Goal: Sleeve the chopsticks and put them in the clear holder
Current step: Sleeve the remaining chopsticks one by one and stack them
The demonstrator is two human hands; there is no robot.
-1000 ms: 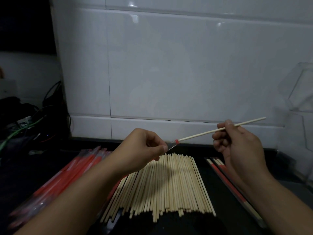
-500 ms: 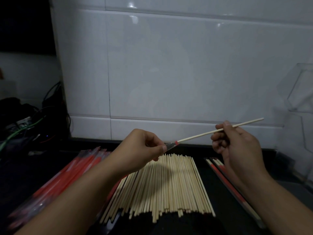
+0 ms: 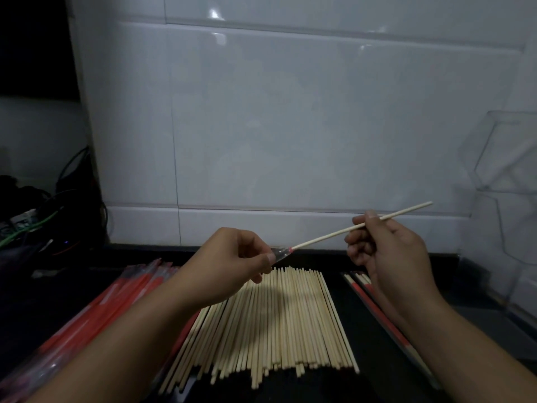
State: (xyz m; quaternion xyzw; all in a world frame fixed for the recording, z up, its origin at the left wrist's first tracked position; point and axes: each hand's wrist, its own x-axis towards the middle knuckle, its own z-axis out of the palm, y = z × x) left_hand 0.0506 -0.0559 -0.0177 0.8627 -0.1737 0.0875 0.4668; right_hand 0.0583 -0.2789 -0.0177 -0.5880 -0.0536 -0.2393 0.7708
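1. Early in the job, judging by the layout: a big pile of bare chopsticks (image 3: 270, 324) is lying on the dark tabletop (image 3: 374, 382), unsleeved, and a stack of red sleeves (image 3: 96, 312) is waiting to its left.
2. A few sleeved pairs (image 3: 374, 303) are lying to the right of the pile, not in the clear holder (image 3: 511, 158); whether the holder has anything inside is too hard to tell.
3. One chopstick (image 3: 343, 231) is being sleeved now: only its tip is sitting at the red mouth of the sleeve (image 3: 283, 252), nearly the full length sticking out bare.
4. Left hand (image 3: 232, 263) is pinching the sleeve mouth between thumb and fingers; the rest of the sleeve is hidden behind the hand.
5. Right hand (image 3: 386, 251) is pinching the chopstick toward its back end, with a short stub poking out up and right.
6. Chopstick is spanning the gap between the hands, tilted up to the right, above the pile and not touching it.
7. Left to do: push it fully in, then move it to the holder standing well off to the right against the wall.
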